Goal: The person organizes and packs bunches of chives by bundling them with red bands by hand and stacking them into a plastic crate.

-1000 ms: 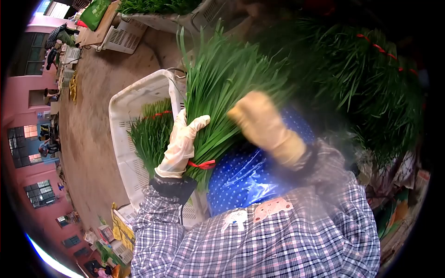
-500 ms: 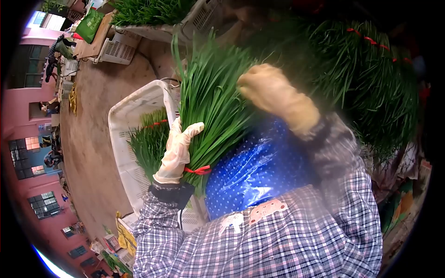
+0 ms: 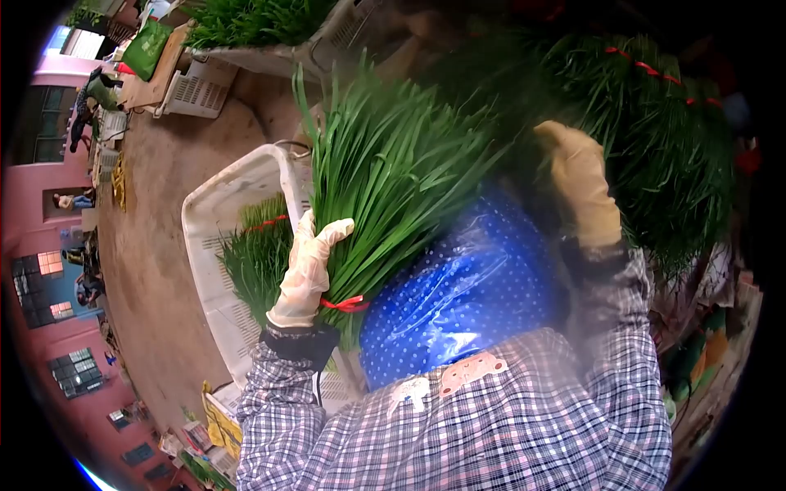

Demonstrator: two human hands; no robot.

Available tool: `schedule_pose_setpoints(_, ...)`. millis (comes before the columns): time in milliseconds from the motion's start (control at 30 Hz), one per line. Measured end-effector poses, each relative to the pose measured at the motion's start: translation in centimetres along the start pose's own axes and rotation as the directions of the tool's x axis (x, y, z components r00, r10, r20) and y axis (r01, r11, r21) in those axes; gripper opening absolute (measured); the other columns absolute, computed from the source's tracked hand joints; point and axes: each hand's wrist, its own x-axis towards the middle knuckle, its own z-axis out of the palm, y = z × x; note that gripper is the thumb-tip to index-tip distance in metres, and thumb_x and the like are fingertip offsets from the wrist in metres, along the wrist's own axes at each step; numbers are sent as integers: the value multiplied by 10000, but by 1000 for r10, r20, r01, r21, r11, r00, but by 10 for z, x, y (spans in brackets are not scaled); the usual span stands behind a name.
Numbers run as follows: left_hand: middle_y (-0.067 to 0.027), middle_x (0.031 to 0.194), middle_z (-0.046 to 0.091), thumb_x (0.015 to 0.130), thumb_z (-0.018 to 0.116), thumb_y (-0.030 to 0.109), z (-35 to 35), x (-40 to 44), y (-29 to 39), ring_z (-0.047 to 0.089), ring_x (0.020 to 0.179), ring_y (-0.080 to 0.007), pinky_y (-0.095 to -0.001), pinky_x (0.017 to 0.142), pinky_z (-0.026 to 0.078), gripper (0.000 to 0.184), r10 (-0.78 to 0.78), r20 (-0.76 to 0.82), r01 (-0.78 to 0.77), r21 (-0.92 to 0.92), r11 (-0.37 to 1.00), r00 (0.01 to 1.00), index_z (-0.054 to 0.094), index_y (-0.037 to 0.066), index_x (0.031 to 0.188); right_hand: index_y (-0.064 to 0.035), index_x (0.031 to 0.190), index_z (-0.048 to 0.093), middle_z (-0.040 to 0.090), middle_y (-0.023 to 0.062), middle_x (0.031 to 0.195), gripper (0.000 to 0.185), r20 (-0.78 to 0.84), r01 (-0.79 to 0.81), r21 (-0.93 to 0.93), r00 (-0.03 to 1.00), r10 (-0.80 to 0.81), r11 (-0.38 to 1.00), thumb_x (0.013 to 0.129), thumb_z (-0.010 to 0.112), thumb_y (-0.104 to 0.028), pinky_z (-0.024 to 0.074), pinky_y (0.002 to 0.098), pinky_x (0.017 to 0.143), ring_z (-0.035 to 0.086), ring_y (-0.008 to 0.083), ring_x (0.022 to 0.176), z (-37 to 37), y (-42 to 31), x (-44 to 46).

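My left hand (image 3: 300, 274), in a pale thin glove, grips a bunch of garlic chives (image 3: 385, 176) near its lower end, thumb across the leaves. A red tie (image 3: 344, 304) circles the bunch just below the hand. The leaves fan out upward and to the right, over a blue dotted plastic apron (image 3: 458, 295) on my lap. My right hand (image 3: 581, 176), in a yellowish glove, is raised to the right of the leaf tips, apart from the bunch. Its fingers point left, bent but not closed, with nothing visible in them; the area around them is hazy.
Beside my left arm stands a white plastic crate (image 3: 237, 184) holding another tied bunch (image 3: 260, 245). A large heap of tied chives (image 3: 647, 155) lies at the right. More greens (image 3: 254, 20) fill a crate at the top. Several people are in the background at left.
My right hand has moved right, away from the leaves of the held bunch. The leaf tips have spread further right. My left hand keeps its grip, almost in the same place.
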Motion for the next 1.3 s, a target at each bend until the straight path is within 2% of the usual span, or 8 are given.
schedule_pose_setpoints(100, -56, 1092, 701, 921, 701, 99, -20, 6, -18, 652, 995, -114, -255, 939, 513, 617, 16, 6, -16, 22, 1000, 1000, 414, -62, 1443, -24, 1086, 735, 740, 199, 965, 204, 87, 178, 440, 967, -240, 880, 925, 610, -24, 600, 374, 776, 732, 324, 862, 5, -77, 13)
schedule_pose_setpoints(533, -149, 1264, 650, 1051, 530, 189, -31, -3, -21, 616, 1160, -192, -325, 1082, 451, 448, 180, 111, -203, 265, 943, 977, 476, -86, 1401, -57, 822, 660, 671, 144, 793, 208, 232, 351, 349, 866, -443, 869, 872, 684, -257, 539, 469, 772, 669, 378, 839, 96, -102, 29)
schedule_pose_setpoints(700, -152, 1287, 645, 1045, 574, 249, -55, 5, -38, 624, 1174, -203, -340, 1089, 462, 750, 117, 92, -130, 155, 979, 989, 161, -69, 1584, -8, 960, 678, 676, 77, 809, 384, 222, -379, 667, 923, 314, 642, 1028, 605, -378, 509, 363, 711, 605, 183, 762, 80, -70, 18)
schedule_pose_setpoints(833, -121, 1248, 670, 990, 657, 180, -54, 13, -30, 656, 1106, -167, -306, 1039, 500, 811, -18, 40, 15, 83, 996, 999, 162, -71, 1582, -16, 1025, 693, 668, 2, 898, 210, 599, -594, 646, 784, 166, 480, 1001, 641, -218, 461, 234, 727, 582, 76, 815, -15, -15, -11)
schedule_pose_setpoints(900, -53, 1078, 719, 934, 708, 169, -41, 10, -23, 671, 1010, -160, -316, 959, 544, 452, 21, -29, -18, 77, 997, 999, 568, -5, 1327, -22, 1061, 737, 761, 91, 987, 189, 349, -392, 520, 908, 230, 759, 959, 638, -147, 529, 345, 888, 725, 215, 927, -21, 35, -42)
schedule_pose_setpoints(967, -47, 1067, 717, 936, 706, 183, -31, 10, -13, 670, 1002, -160, -313, 963, 540, 441, 22, -33, -18, 128, 992, 999, 579, -8, 1313, -59, 1081, 753, 764, 152, 990, 200, 284, -144, -632, 871, 401, 762, 946, 638, -152, 541, 393, 922, 738, 304, 922, -39, 41, -35)
schedule_pose_setpoints(1100, -45, 1108, 699, 920, 705, 155, -37, 17, -18, 667, 993, -165, -317, 916, 561, 511, -35, -6, 35, 113, 993, 999, 545, 56, 1395, -135, 1180, 710, 744, 129, 866, 233, -86, 33, 59, 996, -28, 998, 953, 656, -137, 595, 392, 715, 733, 295, 789, -19, -2, -16)
schedule_pose_setpoints(1300, -49, 1163, 675, 907, 710, 128, -14, 7, -1, 671, 977, -168, -324, 880, 579, 546, -58, -22, 60, 90, 994, 998, 522, 78, 1418, -181, 1245, 668, 705, 84, 786, 295, 374, 362, -122, 879, -295, 924, 968, 583, -124, 589, 400, 756, 709, 278, 787, 46, -28, 44)
